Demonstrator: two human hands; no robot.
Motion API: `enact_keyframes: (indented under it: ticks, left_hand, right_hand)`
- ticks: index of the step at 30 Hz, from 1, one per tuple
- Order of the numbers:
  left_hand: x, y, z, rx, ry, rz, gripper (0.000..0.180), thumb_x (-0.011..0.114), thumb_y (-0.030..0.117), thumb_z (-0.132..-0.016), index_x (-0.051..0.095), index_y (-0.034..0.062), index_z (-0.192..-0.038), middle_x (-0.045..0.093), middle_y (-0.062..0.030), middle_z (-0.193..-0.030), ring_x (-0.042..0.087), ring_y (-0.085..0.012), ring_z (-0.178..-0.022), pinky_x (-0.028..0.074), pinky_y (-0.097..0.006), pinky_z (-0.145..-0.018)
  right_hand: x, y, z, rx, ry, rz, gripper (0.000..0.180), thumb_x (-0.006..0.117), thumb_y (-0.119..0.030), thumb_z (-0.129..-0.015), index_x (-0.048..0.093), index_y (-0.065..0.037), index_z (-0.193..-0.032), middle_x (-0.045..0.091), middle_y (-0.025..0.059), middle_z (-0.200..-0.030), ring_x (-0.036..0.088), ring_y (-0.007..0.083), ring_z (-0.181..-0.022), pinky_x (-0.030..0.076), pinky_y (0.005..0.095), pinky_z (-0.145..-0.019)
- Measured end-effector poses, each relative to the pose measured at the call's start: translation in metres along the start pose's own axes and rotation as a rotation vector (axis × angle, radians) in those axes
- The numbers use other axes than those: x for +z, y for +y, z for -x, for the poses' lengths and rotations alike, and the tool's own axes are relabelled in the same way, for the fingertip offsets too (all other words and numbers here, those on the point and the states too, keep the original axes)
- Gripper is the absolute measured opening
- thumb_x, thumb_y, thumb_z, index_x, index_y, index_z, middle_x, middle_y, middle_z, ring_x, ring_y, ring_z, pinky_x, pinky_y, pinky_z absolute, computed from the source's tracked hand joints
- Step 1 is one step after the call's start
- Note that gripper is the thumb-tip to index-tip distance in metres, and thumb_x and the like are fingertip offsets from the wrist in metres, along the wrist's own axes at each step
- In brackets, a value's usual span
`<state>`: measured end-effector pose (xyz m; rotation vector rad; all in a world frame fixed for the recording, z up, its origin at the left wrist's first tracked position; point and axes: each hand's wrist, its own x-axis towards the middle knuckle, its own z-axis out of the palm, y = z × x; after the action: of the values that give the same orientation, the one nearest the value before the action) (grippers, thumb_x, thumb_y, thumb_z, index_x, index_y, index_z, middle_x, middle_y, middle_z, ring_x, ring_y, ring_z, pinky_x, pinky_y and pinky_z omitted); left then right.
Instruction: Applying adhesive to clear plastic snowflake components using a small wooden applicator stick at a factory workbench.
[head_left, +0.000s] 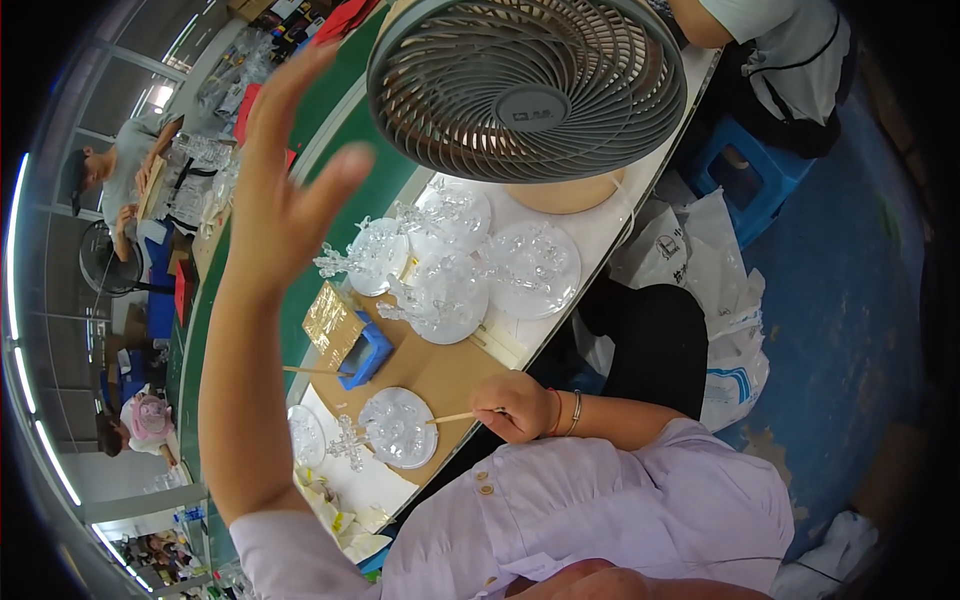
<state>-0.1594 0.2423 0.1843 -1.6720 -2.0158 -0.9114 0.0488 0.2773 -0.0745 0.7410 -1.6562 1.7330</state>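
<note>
My right hand (515, 405) is closed round a thin wooden stick (452, 417). The stick's far end reaches the edge of a round clear plastic piece (398, 428), which lies flat with a clear branching part (347, 443) beside it. My left hand (275, 190) is raised to the left of the fan, thumb and fingers apart, holding nothing. Below it, a blue holder (368, 358) stands on brown cardboard (455, 368) with a gold-wrapped block (333, 325) against it. Another thin stick (312, 371) lies by the holder.
A large grey fan (530, 95) stands at the far end of the table. Several clear discs with branching ornaments (440, 290) cluster before it. White plastic bags (715, 300) and a blue stool (745, 175) are on the right. Other people (130, 175) sit at left.
</note>
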Motion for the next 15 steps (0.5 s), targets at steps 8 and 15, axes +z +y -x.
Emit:
enact_keyframes:
  ticks: [8, 15]
  left_hand:
    - [0.080, -0.079, -0.057, 0.432, -0.021, 1.074, 0.077, 0.057, 0.057, -0.085, 0.040, 0.0004, -0.136, 0.050, -0.0126, -0.129, 0.045, -0.0184, -0.121, 0.031, -0.032, -0.104]
    - [0.056, -0.067, -0.050, -0.221, -0.044, 0.248, 0.055, 0.045, 0.050, -0.095, 0.056, 0.0028, -0.120, 0.063, -0.0042, -0.107, 0.056, -0.0136, -0.099, 0.042, -0.026, -0.088]
  right_hand:
    - [0.005, -0.001, 0.002, 0.053, -0.040, -0.055, 0.011, 0.059, -0.001, -0.083, 0.053, -0.002, -0.091, 0.056, 0.0110, -0.075, 0.055, 0.0297, -0.062, 0.045, 0.0361, -0.055]
    - [0.001, 0.006, 0.002, 0.025, 0.018, -0.028, 0.012, 0.056, 0.000, -0.084, 0.052, -0.002, -0.096, 0.060, 0.0113, -0.077, 0.058, 0.0281, -0.061, 0.047, 0.0347, -0.053]
